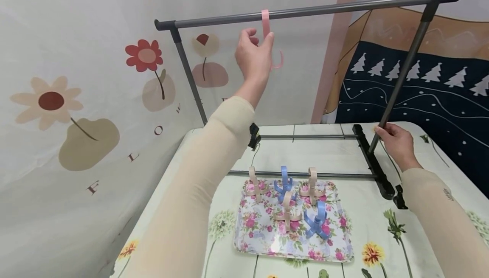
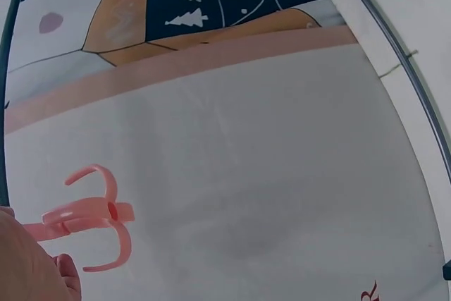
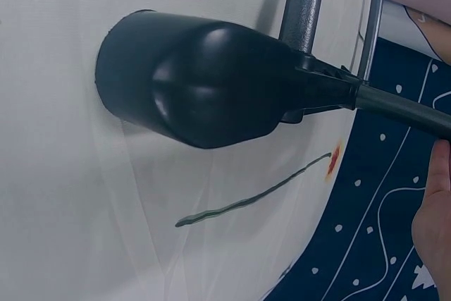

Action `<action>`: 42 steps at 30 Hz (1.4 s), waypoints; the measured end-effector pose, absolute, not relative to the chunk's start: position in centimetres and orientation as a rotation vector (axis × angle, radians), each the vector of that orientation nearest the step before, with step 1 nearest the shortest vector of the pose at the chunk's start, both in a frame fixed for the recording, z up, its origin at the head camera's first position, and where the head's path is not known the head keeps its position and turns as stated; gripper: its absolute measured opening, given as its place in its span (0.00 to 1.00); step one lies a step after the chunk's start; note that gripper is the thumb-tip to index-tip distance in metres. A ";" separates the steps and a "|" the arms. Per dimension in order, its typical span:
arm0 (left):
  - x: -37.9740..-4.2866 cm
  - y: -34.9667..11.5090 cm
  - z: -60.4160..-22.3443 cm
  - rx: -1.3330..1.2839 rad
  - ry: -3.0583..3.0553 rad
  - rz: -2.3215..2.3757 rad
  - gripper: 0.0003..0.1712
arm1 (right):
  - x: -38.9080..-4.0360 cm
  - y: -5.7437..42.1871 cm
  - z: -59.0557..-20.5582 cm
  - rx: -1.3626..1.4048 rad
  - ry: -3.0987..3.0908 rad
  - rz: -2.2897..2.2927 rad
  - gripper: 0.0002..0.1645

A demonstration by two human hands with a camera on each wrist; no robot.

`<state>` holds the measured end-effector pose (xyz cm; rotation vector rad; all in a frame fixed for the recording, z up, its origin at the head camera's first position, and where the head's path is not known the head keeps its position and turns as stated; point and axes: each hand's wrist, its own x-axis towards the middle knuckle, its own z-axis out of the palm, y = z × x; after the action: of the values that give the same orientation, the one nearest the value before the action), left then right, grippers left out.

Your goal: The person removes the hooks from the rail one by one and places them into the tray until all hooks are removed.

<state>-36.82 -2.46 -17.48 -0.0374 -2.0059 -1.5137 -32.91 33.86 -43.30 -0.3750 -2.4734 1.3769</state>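
Observation:
A pink multi-prong hook [image 1: 265, 23] hangs by its loop from the top bar [image 1: 317, 12] of a dark garment rack. In front of it is my left hand [image 1: 254, 55], thumb raised and fingers loosely bent, with a gap between thumb and fingertips. The hand hides the hook's middle; the prongs [image 2: 109, 216] show in the left wrist view. My right hand [image 1: 397, 144] grips the rack's right post [image 1: 399, 76] low down, near its foot. On a floral tray [image 1: 259, 244] stand three beige hooks [image 1: 287, 214] and two blue hooks [image 1: 317, 223].
The rack's black base foot [image 1: 372, 163] and lower rails [image 1: 305, 136] rest on a flower-print tablecloth [image 1: 225, 265]. A pale curtain [image 1: 95, 6] hangs on the left; a navy cloth with white trees [image 1: 431, 99] is behind at right.

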 end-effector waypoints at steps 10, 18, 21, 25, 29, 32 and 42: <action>-38.2 -2.1 -17.4 0.017 -2.001 -1.497 0.22 | -32.9 33.7 -43.4 -0.363 -2.466 1.386 0.40; -38.8 -1.6 -17.2 0.014 -2.015 -1.452 0.19 | -33.0 33.9 -43.5 -0.377 -2.464 1.405 0.40; -38.8 -1.4 -17.4 0.023 -2.024 -1.439 0.16 | -33.0 33.8 -43.5 -0.373 -2.464 1.401 0.39; -38.8 -1.2 -17.7 0.017 -2.031 -1.431 0.13 | -33.1 33.9 -43.5 -0.376 -2.470 1.405 0.40; -38.8 -1.1 -18.0 -0.006 -2.027 -1.431 0.11 | -33.1 33.9 -43.4 -0.375 -2.476 1.389 0.41; -38.9 -1.1 -18.2 -0.020 -2.024 -1.416 0.11 | -33.1 33.8 -43.4 -0.374 -2.479 1.372 0.41; -39.2 -1.0 -18.6 -0.035 -2.013 -1.392 0.09 | -33.1 33.9 -43.4 -0.369 -2.479 1.371 0.39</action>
<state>-39.22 -0.95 -18.55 -0.0345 -2.0125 -1.3924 -33.12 33.92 -43.36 -0.3688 -2.4791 1.3707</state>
